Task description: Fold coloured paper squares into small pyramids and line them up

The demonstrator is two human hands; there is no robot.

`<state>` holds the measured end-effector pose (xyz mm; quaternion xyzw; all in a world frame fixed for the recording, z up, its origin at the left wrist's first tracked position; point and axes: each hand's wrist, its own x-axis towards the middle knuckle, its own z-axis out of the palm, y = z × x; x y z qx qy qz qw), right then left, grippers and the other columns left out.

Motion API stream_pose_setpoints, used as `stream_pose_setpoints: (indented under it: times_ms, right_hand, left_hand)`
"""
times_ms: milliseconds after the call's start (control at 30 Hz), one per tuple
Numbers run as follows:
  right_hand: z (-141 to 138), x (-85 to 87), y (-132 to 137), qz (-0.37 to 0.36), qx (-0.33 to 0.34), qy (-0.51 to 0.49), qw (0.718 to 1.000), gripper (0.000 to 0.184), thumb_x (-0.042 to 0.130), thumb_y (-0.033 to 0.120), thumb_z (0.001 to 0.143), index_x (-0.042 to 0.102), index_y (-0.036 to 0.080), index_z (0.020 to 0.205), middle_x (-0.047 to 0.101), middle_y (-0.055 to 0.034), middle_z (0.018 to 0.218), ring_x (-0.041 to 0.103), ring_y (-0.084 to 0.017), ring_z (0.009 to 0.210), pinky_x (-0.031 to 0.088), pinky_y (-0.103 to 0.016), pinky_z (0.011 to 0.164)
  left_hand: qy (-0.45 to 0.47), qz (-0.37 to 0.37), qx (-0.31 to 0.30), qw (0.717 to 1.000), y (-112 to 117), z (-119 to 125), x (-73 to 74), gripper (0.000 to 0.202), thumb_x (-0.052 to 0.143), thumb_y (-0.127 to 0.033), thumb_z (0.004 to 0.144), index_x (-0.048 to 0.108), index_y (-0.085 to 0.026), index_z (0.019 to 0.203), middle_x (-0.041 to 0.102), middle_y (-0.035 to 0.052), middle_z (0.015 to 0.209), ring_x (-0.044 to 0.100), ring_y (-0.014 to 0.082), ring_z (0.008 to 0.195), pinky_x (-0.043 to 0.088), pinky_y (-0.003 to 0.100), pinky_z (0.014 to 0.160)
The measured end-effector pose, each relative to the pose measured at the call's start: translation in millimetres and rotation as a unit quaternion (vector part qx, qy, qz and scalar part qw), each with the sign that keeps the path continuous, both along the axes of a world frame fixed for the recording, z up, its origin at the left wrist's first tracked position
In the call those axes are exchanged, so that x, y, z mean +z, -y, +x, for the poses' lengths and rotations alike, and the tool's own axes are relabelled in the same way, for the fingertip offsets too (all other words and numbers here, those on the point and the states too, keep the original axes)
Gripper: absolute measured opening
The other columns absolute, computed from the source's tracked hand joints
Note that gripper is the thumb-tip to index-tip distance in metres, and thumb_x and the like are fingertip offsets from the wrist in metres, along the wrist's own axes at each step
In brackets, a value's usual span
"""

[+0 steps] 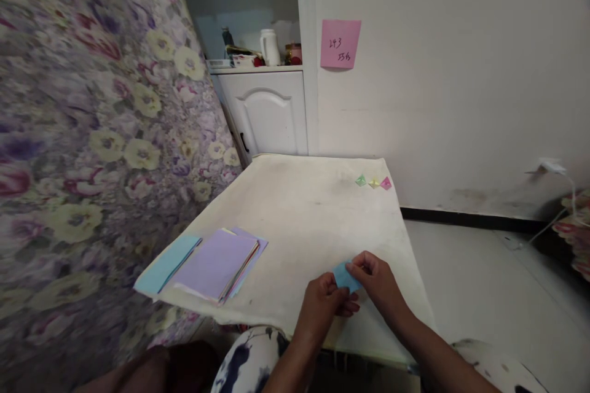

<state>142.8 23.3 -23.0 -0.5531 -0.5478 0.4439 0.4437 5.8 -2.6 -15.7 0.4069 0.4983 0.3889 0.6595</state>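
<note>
Two hands: the left hand [325, 301] and the right hand [378, 282] meet at the near edge of the tabletop [299, 215], at 6 o'clock in the view, and both pinch one small blue paper [345, 276] between thumb and fingers.
Blue paper: it sits between the hands and touches both. The left hand takes it from 7 o'clock and the right from 3 o'clock, so neither is the nearer.
Long axis: the visible part slants roughly from 10 o'clock to 4 o'clock, but fingers cover its edges, so this is not certain.
Paper stack [216, 264]: lilac sheet on top, lying flat at 9 o'clock from the hands and well apart from them.
Light-blue sheets [168, 264]: just beside the stack on its left, overhanging the tabletop edge.
Folded pieces: green [361, 180], yellow [373, 183] and pink [386, 183], in a row at 12 o'clock near the far edge, close together.
Pink note [340, 43]: stuck on the wall above, handwritten.
Containers: a white jug [270, 47] stands on the cupboard shelf at 11 o'clock; what it holds cannot be told.
</note>
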Motion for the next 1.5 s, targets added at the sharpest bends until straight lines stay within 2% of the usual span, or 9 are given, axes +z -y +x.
stream_pose_setpoints:
  times_ms: [200,400,633,900,1067,1167,1267,1400,1500]
  right_hand:
    - [3,-0.3,-1,0.002,0.025,0.005,1.0,0.019,0.062,0.036,0.071,0.06,0.017,0.07,0.051,0.0034,0.054,0.04,-0.01,0.047,0.03,-0.022,0.045]
    - [-1,1.5,2,0.007,0.001,-0.034,0.999,0.02,0.059,0.032,0.073,0.052,0.018,0.06,0.045,0.0053,0.05,0.039,-0.01,0.047,0.03,-0.021,0.045]
    - [-1,5.4,3,0.013,-0.013,-0.084,0.996,0.019,0.061,0.028,0.071,0.048,0.018,0.062,0.051,0.0041,0.054,0.045,-0.011,0.05,0.035,-0.022,0.047]
    - [-1,3.6,1,0.009,0.011,-0.132,0.991,0.014,0.063,0.025,0.07,0.052,0.017,0.066,0.056,0.0019,0.06,0.05,-0.012,0.055,0.039,-0.023,0.052]
    - [-6,5.9,4,0.015,0.041,-0.113,0.993,0.014,0.064,0.02,0.068,0.056,0.018,0.079,0.055,0.0042,0.059,0.048,-0.011,0.053,0.036,-0.021,0.049]
    - [-8,6.5,5,0.022,0.046,-0.104,0.993,0.023,0.063,0.019,0.068,0.056,0.019,0.09,0.06,0.0018,0.07,0.052,-0.012,0.059,0.04,-0.022,0.053]
    - [-9,4.2,5,0.019,0.033,-0.103,0.994,0.029,0.065,0.021,0.066,0.056,0.019,0.094,0.062,-0.0006,0.078,0.056,-0.014,0.066,0.044,-0.024,0.059]
    - [-8,1.6,4,0.012,0.045,-0.057,0.997,0.014,0.063,0.029,0.07,0.059,0.017,0.076,0.059,0.0005,0.066,0.053,-0.013,0.06,0.041,-0.024,0.056]
    - [-6,1.7,3,0.013,0.054,-0.033,0.998,0.018,0.061,0.031,0.072,0.057,0.016,0.064,0.051,0.0032,0.056,0.046,-0.01,0.052,0.035,-0.022,0.05]
  left_hand:
    - [0.031,-0.018,-0.005,0.999,0,-2,-0.1,0.025,0.067,-0.027,0.064,0.057,-0.011,0.08,0.07,0.009,0.068,0.065,0.015,0.056,0.048,0.023,0.053]
    - [0.05,-0.028,-0.006,0.998,1,1,-1.6,0.024,0.068,-0.028,0.064,0.057,-0.012,0.078,0.07,0.0082,0.067,0.065,0.015,0.057,0.048,0.022,0.054]
    - [0.062,-0.013,0.014,0.998,2,2,-2.5,0.024,0.068,-0.027,0.063,0.057,-0.012,0.077,0.068,0.0064,0.062,0.064,0.0147,0.056,0.047,0.022,0.053]
    - [0.016,0.003,0.001,1.0,-3,-2,-5.8,0.022,0.064,-0.03,0.066,0.058,-0.013,0.079,0.065,0.0028,0.066,0.063,0.0154,0.058,0.045,0.024,0.054]
    - [-0.077,0.074,0.02,0.994,-7,-8,-6.4,0.022,0.063,-0.034,0.067,0.056,-0.014,0.06,0.048,-0.0051,0.046,0.044,0.008,0.042,0.028,0.018,0.041]
    - [-0.056,0.093,0.044,0.993,-8,-10,-8.0,0.025,0.065,-0.033,0.066,0.053,-0.014,0.054,0.042,-0.0069,0.045,0.034,0.0051,0.042,0.023,0.018,0.043]
    - [-0.031,0.067,0.081,0.994,-7,-9,-10.2,0.025,0.065,-0.036,0.067,0.054,-0.015,0.058,0.037,-0.009,0.039,0.026,0.0046,0.037,0.018,0.019,0.04]
    - [0.009,0.057,0.112,0.992,-3,-7,-9.6,0.026,0.063,-0.039,0.07,0.053,-0.016,0.061,0.044,-0.0066,0.038,0.031,0.0057,0.037,0.02,0.019,0.041]
    - [0.03,0.058,0.097,0.993,-2,-8,-6.0,0.026,0.062,-0.038,0.072,0.054,-0.016,0.063,0.048,-0.0045,0.041,0.035,0.0063,0.039,0.024,0.019,0.042]
